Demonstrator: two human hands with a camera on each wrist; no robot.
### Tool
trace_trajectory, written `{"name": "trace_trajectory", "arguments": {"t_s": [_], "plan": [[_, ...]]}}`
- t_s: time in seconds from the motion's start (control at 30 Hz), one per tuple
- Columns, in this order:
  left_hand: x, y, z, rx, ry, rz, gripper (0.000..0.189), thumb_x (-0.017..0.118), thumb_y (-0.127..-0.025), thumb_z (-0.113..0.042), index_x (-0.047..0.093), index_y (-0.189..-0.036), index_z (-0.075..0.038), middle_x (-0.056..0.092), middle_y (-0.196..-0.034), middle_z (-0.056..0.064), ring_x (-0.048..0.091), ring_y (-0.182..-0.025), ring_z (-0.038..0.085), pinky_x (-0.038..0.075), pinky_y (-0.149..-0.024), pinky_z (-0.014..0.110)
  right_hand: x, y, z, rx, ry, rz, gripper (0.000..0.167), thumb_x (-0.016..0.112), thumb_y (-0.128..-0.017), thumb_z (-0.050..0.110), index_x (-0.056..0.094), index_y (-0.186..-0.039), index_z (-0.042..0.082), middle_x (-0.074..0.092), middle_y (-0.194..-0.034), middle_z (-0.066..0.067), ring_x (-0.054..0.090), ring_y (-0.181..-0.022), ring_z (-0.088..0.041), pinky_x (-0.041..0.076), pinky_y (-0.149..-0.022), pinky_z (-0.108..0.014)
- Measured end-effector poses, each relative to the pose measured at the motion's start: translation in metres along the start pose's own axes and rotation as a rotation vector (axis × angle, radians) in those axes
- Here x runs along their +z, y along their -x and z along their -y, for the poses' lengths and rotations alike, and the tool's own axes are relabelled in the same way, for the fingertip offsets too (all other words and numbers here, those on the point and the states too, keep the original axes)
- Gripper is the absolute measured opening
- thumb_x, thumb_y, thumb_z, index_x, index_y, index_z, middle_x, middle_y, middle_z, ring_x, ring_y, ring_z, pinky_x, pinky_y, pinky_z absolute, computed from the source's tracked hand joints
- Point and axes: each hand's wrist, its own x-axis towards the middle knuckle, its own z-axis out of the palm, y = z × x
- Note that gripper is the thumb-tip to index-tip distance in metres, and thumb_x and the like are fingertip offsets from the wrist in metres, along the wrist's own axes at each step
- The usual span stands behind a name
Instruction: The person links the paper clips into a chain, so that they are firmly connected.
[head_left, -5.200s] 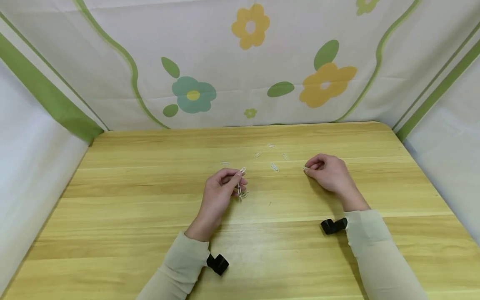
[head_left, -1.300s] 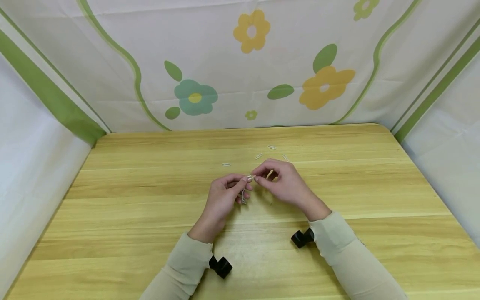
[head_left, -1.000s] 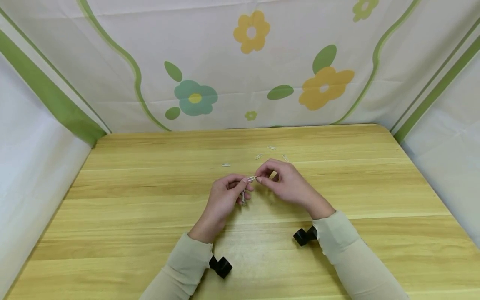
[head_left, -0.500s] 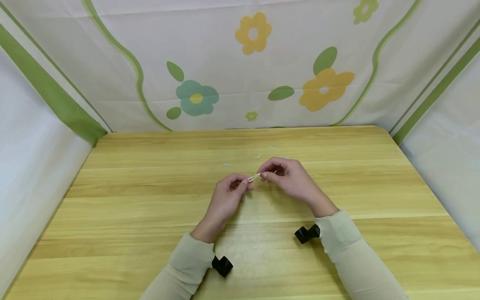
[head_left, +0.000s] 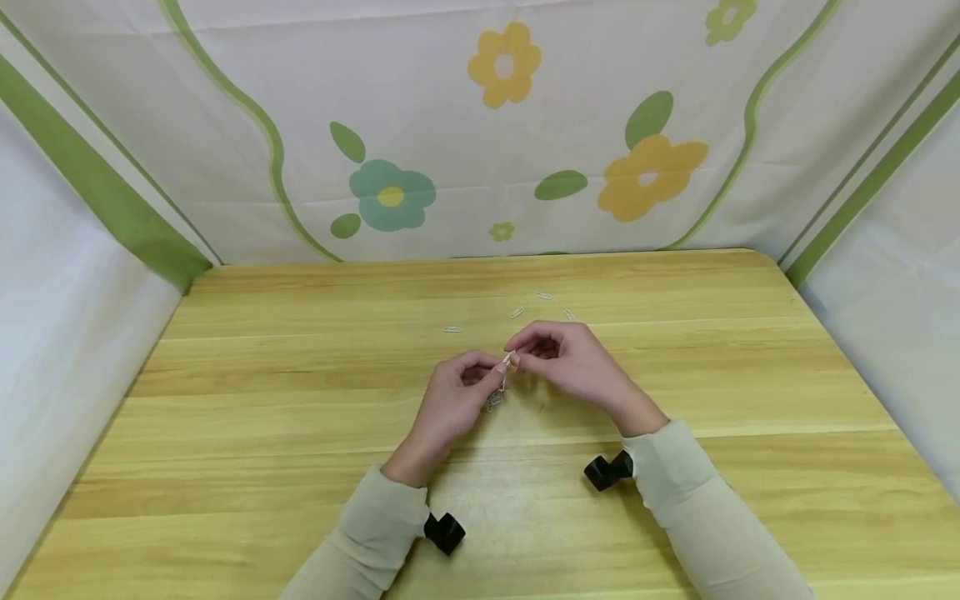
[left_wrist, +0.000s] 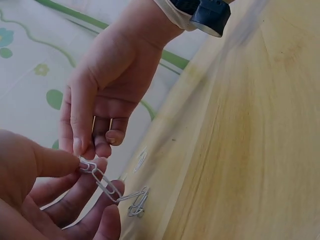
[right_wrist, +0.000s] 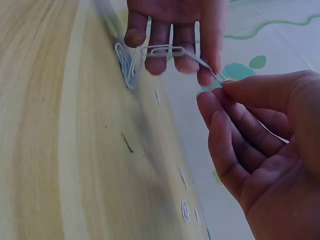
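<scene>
Out over the table, my left hand (head_left: 453, 400) pinches the upper end of a chain of white paper clips (left_wrist: 107, 189) between thumb and fingers. Its lower links (head_left: 497, 400) hang below that hand, bunched at the bottom. My right hand (head_left: 576, 364) meets it from the right and pinches a paper clip (right_wrist: 218, 76) at the same end. In the right wrist view, the thumb covers part of this clip. Whether it is hooked into the chain cannot be made out. Both hands' fingertips are close together.
Loose white paper clips lie beyond the hands: one at left (head_left: 452, 329), others at centre (head_left: 517, 312), back (head_left: 543, 295) and right (head_left: 569, 315). A small dark sliver (right_wrist: 127, 142) lies on the wooden table (head_left: 262, 400). A flowered cloth (head_left: 442, 108) hangs behind.
Earlier my right hand was far right, holding a clip at the table; it has come left to my left hand. Since half a second ago, the fingertips have drawn closer and the clip has tilted.
</scene>
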Motion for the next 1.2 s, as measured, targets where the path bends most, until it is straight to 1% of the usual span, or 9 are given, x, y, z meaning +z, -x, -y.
{"name": "trace_trajectory", "arguments": {"t_s": [0.13,0.23,0.3,0.37,0.43,0.6,0.83,1.03,1.2], "plan": [[0.000,-0.001,0.000,-0.018,0.024,-0.037,0.018,0.070,-0.106,-0.019,0.078,-0.111,-0.003,0.080,-0.101,0.010,0.071,-0.093,0.019,0.054,-0.085,0.030,-0.006,-0.003,-0.007,0.042,0.070,-0.098,0.014,0.075,-0.101,0.014,0.079,-0.113,0.011,0.079,-0.100,-0.005,0.072,-0.088,-0.021,0.060,-0.078,-0.030],[-0.001,-0.001,0.000,-0.045,0.078,-0.051,0.019,0.069,-0.107,-0.018,0.076,-0.115,-0.002,0.080,-0.103,0.011,0.071,-0.094,0.018,0.057,-0.084,0.031,-0.012,-0.006,-0.016,0.123,0.147,-0.194,0.012,0.074,-0.101,0.016,0.078,-0.111,0.010,0.078,-0.100,-0.007,0.071,-0.087,-0.021,0.058,-0.077,-0.032],[-0.002,-0.001,0.000,-0.055,0.112,-0.057,0.020,0.068,-0.107,-0.017,0.075,-0.117,-0.001,0.079,-0.105,0.013,0.071,-0.095,0.018,0.058,-0.084,0.031,-0.015,-0.007,-0.022,0.191,0.195,-0.223,0.012,0.073,-0.101,0.017,0.077,-0.110,0.010,0.076,-0.100,-0.007,0.068,-0.087,-0.022,0.056,-0.078,-0.033],[-0.003,-0.001,-0.001,-0.061,0.139,-0.065,0.020,0.066,-0.108,-0.016,0.074,-0.118,0.000,0.079,-0.105,0.014,0.072,-0.094,0.019,0.059,-0.083,0.032,-0.017,-0.008,-0.028,0.248,0.237,-0.223,0.012,0.072,-0.100,0.019,0.076,-0.109,0.011,0.074,-0.099,-0.007,0.066,-0.086,-0.021,0.053,-0.080,-0.033],[-0.004,-0.002,-0.001,-0.062,0.169,-0.073,0.021,0.065,-0.109,-0.015,0.072,-0.119,0.002,0.078,-0.103,0.015,0.074,-0.095,0.023,0.062,-0.084,0.034,-0.019,-0.009,-0.032,0.284,0.264,-0.208,0.013,0.073,-0.099,0.020,0.075,-0.109,0.011,0.073,-0.098,-0.006,0.065,-0.085,-0.021,0.051,-0.082,-0.034],[-0.006,-0.002,-0.002,-0.067,0.255,-0.087,0.023,0.062,-0.111,-0.013,0.068,-0.122,0.006,0.075,-0.103,0.017,0.078,-0.100,0.031,0.067,-0.085,0.037,-0.019,-0.011,-0.035,0.310,0.287,-0.189,0.014,0.074,-0.099,0.021,0.074,-0.108,0.010,0.072,-0.095,-0.005,0.065,-0.083,-0.020,0.051,-0.082,-0.035],[-0.008,-0.002,-0.003,-0.082,0.270,-0.090,0.023,0.063,-0.110,-0.013,0.068,-0.123,0.006,0.075,-0.105,0.018,0.078,-0.092,0.021,0.066,-0.081,0.033,-0.017,-0.012,-0.035,0.332,0.298,-0.196,0.015,0.076,-0.101,0.023,0.077,-0.107,0.009,0.074,-0.097,-0.006,0.067,-0.088,-0.020,0.054,-0.088,-0.039],[-0.007,-0.001,-0.003,-0.090,0.252,-0.090,0.023,0.063,-0.110,-0.013,0.069,-0.122,0.005,0.075,-0.102,0.016,0.076,-0.088,0.016,0.065,-0.079,0.032,-0.015,-0.012,-0.034,0.324,0.309,-0.194,0.014,0.075,-0.100,0.021,0.078,-0.104,0.008,0.075,-0.095,-0.007,0.067,-0.086,-0.020,0.054,-0.084,-0.037],[-0.007,-0.002,-0.002,-0.098,0.245,-0.083,0.022,0.063,-0.110,-0.013,0.069,-0.122,0.004,0.075,-0.105,0.018,0.075,-0.088,0.015,0.065,-0.080,0.032,-0.015,-0.013,-0.034,0.325,0.316,-0.192,0.013,0.075,-0.101,0.022,0.077,-0.101,0.008,0.074,-0.092,-0.006,0.065,-0.083,-0.019,0.052,-0.080,-0.033]]}}
